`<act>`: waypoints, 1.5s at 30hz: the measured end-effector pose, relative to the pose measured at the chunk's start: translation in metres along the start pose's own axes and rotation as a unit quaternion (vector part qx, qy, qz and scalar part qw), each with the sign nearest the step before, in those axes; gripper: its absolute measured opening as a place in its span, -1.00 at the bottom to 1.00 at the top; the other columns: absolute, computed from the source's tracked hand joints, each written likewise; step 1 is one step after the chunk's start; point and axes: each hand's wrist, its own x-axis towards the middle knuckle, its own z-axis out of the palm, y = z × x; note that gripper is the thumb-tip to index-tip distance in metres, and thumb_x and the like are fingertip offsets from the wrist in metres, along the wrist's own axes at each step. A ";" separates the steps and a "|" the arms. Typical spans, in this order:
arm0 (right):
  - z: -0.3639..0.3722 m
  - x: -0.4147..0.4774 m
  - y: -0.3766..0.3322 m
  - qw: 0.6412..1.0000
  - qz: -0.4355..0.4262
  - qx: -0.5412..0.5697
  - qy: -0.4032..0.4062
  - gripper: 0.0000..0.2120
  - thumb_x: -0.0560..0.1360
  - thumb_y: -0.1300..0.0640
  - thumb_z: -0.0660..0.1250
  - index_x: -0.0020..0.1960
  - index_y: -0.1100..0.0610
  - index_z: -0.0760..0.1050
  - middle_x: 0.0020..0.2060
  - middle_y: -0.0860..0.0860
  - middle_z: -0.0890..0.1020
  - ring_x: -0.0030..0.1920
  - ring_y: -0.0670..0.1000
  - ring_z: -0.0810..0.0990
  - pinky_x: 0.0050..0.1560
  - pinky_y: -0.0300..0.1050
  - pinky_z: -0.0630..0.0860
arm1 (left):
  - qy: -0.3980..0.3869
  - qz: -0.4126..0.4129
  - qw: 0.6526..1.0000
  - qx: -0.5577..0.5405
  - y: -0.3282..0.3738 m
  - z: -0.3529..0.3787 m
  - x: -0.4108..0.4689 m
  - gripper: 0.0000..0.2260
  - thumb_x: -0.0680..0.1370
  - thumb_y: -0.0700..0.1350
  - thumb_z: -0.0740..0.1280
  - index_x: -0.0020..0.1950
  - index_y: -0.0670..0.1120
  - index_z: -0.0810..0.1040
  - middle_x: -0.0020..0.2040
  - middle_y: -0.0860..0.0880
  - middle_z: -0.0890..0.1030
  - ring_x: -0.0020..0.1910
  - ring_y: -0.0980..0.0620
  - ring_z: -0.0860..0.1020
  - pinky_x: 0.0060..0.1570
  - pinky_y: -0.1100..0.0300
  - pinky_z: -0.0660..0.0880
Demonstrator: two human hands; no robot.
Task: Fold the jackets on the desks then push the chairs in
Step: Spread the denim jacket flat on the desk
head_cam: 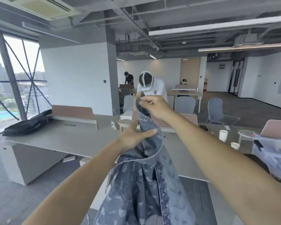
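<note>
A blue patterned denim jacket [141, 189] hangs in the air in front of me, above the near edge of the grey desk [63, 138]. My right hand [154, 108] pinches its top corner, raised high. My left hand [135, 135] grips the fabric lower down, thumb across the cloth. A black jacket [28, 124] lies crumpled on the desk's far left end. Grey chairs [216, 109] stand pulled out beyond the desk.
Pink dividers [71, 112] run along the desk's back. White cups [223, 135] and a clear storage box [272, 153] sit at the right. A person in white [152, 88] bends over the far side; two others work further back. Windows line the left.
</note>
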 end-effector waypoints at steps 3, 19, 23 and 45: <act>-0.003 -0.004 -0.003 1.000 0.002 0.014 -0.002 -0.81 0.58 0.08 0.39 0.09 0.17 0.67 -0.17 0.23 0.64 -0.21 -0.05 0.48 -0.18 -0.21 0.38 | 0.062 0.010 0.998 -0.009 0.005 0.009 -0.001 -0.75 0.57 0.17 0.36 -0.09 0.00 0.61 -0.27 0.14 0.69 -0.26 0.17 0.65 -0.19 0.35 0.56; -0.016 -0.102 0.023 0.963 0.245 0.050 -0.098 -0.51 0.50 -0.35 0.28 0.12 0.05 0.39 0.00 0.03 0.62 -0.14 0.02 0.71 -0.13 -0.06 0.64 | 0.293 -0.110 0.902 -0.296 -0.016 0.028 0.037 -0.87 0.61 -0.01 0.23 -0.02 -0.03 0.50 0.01 -0.19 0.64 0.01 -0.22 0.65 0.13 -0.20 0.57; 0.014 -0.115 0.027 0.954 0.271 0.071 -0.106 -0.70 0.50 -0.11 0.43 0.07 0.07 0.50 -0.07 0.02 0.68 -0.15 0.02 0.69 -0.18 -0.06 0.64 | 0.323 -0.072 0.898 -0.290 -0.008 0.033 0.041 -0.85 0.65 -0.03 0.20 -0.10 -0.01 0.44 -0.09 -0.10 0.57 -0.05 -0.14 0.58 0.11 -0.08 0.54; -0.058 -0.059 0.081 0.960 0.066 -0.271 0.006 -0.82 0.64 0.09 0.23 0.18 -0.07 0.54 0.11 -0.01 0.64 -0.10 0.04 0.57 -0.02 0.00 0.54 | 0.126 -0.054 0.988 -0.068 -0.070 -0.054 0.009 -0.77 0.68 -0.03 0.22 0.09 -0.17 0.56 -0.01 -0.13 0.62 -0.04 -0.07 0.53 -0.04 0.09 0.40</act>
